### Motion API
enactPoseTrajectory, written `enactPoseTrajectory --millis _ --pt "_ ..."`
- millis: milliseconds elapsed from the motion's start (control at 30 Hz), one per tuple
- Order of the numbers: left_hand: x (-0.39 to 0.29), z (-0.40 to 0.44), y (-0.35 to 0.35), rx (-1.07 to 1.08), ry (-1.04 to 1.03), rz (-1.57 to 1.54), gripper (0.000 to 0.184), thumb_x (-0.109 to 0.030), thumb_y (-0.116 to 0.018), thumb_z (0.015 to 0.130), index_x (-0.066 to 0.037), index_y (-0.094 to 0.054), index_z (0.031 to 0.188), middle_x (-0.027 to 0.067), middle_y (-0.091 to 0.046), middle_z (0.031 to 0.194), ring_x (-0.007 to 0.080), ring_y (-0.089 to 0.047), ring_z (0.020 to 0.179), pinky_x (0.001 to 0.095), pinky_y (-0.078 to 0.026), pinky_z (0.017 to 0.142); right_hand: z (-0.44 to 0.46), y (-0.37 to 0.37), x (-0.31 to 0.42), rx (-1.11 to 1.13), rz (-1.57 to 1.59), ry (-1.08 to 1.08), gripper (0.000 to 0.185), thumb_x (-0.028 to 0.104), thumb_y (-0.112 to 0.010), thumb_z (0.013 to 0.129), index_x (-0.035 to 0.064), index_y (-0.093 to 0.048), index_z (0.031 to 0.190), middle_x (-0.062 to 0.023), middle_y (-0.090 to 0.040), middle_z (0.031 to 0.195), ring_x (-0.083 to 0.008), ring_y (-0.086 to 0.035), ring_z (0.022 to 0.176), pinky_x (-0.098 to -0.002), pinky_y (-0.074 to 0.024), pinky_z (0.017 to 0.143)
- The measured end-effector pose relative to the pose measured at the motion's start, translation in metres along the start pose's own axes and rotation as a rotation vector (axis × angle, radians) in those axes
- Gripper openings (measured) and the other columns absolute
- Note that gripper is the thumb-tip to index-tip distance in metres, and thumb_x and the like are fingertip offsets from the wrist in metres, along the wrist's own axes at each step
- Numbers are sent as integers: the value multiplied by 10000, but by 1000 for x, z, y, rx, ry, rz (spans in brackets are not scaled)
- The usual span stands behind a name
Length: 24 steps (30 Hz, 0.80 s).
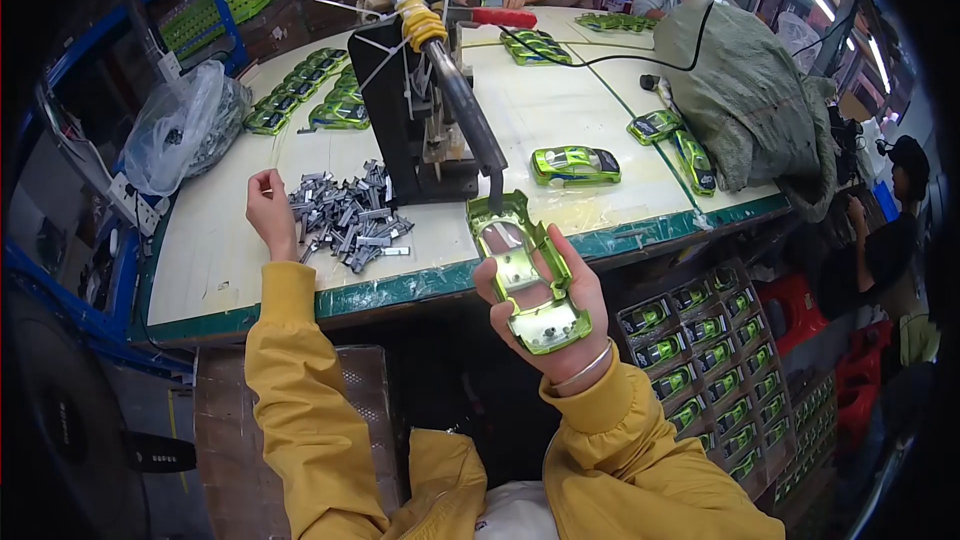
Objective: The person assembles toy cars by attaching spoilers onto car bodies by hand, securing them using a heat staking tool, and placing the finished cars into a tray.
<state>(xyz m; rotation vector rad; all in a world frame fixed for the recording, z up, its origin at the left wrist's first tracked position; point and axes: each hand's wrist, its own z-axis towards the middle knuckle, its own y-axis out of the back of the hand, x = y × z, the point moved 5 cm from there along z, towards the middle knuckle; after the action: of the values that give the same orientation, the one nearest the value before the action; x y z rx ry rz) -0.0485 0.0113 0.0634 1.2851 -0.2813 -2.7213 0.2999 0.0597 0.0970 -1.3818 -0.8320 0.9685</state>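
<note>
My right hand [572,312] grips a green toy car body shell [517,268], its hollow underside turned toward me. The shell's far end is right by the lower tip of a black bent rod [470,105] on the bench machine [400,130]; whether they touch I cannot tell. At the left, my left hand [268,210] is raised with its fingers curled together. Anything in that pinch is too small to make out. Beside it lies a heap of small grey plastic parts [350,218]. Past the machine, a finished-looking green toy car body [575,166] rests on the table.
Rows of green car bodies [295,90] lie on the table [240,275] at back left. A clear plastic bag [180,135] stands left, a grey-green sack [745,90] right. A compartment tray of car bodies [700,355] sits lower right. Other people sit across the table.
</note>
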Motion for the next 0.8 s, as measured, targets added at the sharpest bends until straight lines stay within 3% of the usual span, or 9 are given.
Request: enactPoseTrajectory --millis 800 --pt "8 -1 -6 86 13 -13 172 -176 -553 791 -5 -575 782 39 -562 620 100 -496 546 246 -412 537 -8 -15 9 -13 128 -133 421 368 -351 883 6 -493 1046 -117 -523 984 -239 -475 946 -381 -490 603"
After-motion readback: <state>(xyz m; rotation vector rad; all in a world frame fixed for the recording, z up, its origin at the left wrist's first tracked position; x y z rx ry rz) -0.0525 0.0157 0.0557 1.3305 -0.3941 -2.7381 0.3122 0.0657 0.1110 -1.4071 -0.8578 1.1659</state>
